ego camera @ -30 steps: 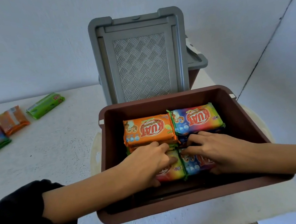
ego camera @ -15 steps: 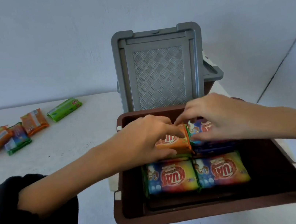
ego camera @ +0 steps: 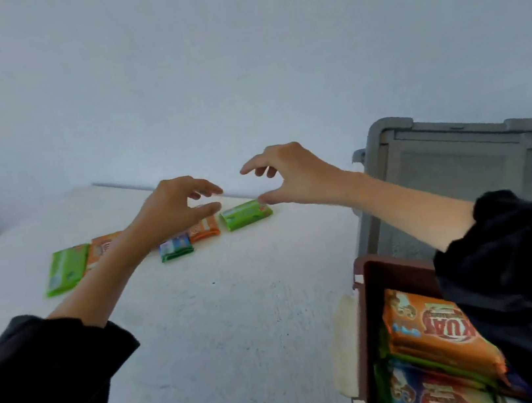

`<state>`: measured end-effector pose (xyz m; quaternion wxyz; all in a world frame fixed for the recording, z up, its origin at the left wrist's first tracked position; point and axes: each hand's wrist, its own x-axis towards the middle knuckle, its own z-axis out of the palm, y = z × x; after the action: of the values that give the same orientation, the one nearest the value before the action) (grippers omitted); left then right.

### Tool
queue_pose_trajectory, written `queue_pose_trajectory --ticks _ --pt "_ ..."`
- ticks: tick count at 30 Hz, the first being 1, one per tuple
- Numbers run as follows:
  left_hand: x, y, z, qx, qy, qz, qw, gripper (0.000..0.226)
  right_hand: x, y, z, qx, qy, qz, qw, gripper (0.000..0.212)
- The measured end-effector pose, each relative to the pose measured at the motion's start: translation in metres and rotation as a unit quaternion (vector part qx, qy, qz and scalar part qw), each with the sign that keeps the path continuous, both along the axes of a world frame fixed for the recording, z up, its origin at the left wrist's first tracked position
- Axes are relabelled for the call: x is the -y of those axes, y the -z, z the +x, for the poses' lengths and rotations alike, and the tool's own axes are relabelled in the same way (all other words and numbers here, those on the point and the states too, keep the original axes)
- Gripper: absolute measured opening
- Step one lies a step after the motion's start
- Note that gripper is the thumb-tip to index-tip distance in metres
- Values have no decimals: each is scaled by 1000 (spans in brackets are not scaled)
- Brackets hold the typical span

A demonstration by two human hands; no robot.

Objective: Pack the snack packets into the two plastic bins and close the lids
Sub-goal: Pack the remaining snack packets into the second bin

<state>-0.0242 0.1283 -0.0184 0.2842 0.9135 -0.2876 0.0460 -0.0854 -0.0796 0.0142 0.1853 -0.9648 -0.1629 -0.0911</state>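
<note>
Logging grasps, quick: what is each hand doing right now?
Left hand: open, holding nothing.
Right hand: open, holding nothing.

The tabletop is matt, rough white; the snack packets are glossy film; the brown bin and grey lid are smooth plastic.

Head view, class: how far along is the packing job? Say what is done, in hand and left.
Done: the bin already holds several packets. In hand: the left hand and right hand hover open over the table, holding nothing. Left: five loose packets lie on the table, and the lid stands up, not closed. A second bin cannot be made out.
</note>
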Motion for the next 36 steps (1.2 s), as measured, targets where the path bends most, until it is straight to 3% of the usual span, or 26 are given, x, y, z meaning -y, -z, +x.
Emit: queue_pose_trajectory --ticks 9,14,18,23,29,36 --pt "-76 76 97 -88 -121 72 986 54 -43 82 134 -118 -17 0 993 59" --pt "-104 122 128 -133 -145 77 978 69 -35 132 181 -189 -24 -85 978 82" --pt "-114 142 143 -138 -120 112 977 68 -21 154 197 -249 -16 -164 954 92" --pt "-117 146 151 -100 -106 74 987 62 -13 155 201 -234 -33 -183 954 72" --pt "-106 135 147 -39 -90 59 993 64 -15 141 189 -202 -13 -148 968 71" --pt "-68 63 136 22 -17 64 998 62 -6 70 151 -141 45 -55 987 68"
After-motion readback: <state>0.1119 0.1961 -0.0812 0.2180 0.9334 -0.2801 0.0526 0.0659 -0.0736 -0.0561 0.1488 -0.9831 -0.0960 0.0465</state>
